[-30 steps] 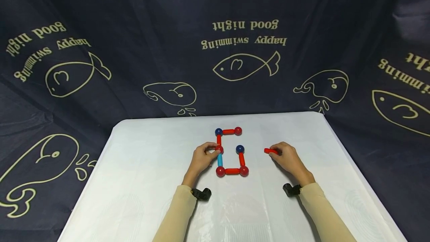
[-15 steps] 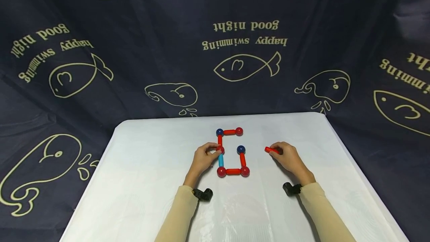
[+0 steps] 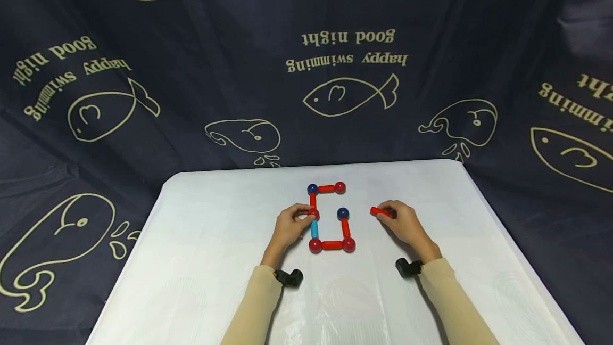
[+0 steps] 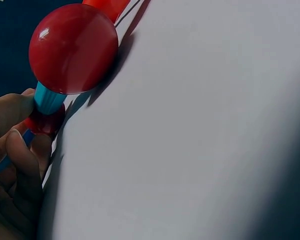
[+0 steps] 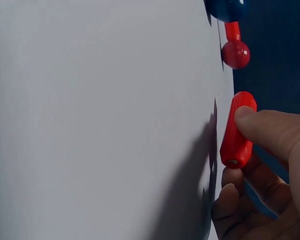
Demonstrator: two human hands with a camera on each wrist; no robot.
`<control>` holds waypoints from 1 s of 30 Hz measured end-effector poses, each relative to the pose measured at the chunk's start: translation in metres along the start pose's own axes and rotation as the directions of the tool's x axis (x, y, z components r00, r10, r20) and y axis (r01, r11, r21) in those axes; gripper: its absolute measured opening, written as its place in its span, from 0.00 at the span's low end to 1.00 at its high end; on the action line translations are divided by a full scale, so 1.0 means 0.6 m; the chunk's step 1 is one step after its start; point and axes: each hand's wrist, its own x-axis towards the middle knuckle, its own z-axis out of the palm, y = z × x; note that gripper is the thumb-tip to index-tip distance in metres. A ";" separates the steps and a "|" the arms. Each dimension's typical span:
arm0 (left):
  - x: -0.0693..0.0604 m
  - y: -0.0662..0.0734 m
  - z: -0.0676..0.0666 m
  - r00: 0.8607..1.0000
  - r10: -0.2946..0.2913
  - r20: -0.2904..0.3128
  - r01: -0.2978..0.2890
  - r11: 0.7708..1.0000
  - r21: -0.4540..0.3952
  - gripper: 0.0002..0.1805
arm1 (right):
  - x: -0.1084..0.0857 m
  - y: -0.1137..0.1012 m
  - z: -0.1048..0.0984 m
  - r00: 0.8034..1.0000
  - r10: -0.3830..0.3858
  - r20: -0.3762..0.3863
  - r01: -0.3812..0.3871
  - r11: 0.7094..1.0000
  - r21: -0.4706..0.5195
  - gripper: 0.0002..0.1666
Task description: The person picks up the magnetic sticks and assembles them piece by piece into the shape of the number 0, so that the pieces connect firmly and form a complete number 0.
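Note:
My left hand (image 3: pixel 291 224) pinches the red ball (image 4: pixel 45 122) at the middle of the left side of a flat ball-and-rod figure. A light blue rod (image 3: pixel 314 229) runs from that ball to a red corner ball (image 3: pixel 315 245). Part of a darker blue piece (image 4: pixel 5 162) shows among the left fingers; its far end is hidden. Between thumb and fingers, my right hand (image 3: pixel 404 223) holds a red magnetic rod (image 5: pixel 237 132) just above the table. The rod's free end points toward the dark blue ball (image 3: pixel 342 213) on the figure's right side, with a gap between them.
The figure's top has a dark blue ball (image 3: pixel 313 189), a red rod (image 3: pixel 327 189) and a red end ball (image 3: pixel 340 187). Its bottom right corner is a red ball (image 3: pixel 349 244). A white-covered table (image 3: pixel 215 228) meets a dark printed cloth (image 3: pixel 306 137) behind.
My right hand has moved slightly left with the red rod, toward the figure, and the rod's tilt has changed. My left hand stays on the red ball.

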 end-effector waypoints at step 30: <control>0.001 -0.002 0.000 1.000 0.006 0.009 -0.006 1.000 -0.001 0.17 | 0.028 -0.052 0.018 0.999 0.047 0.026 -0.048 0.998 0.046 0.16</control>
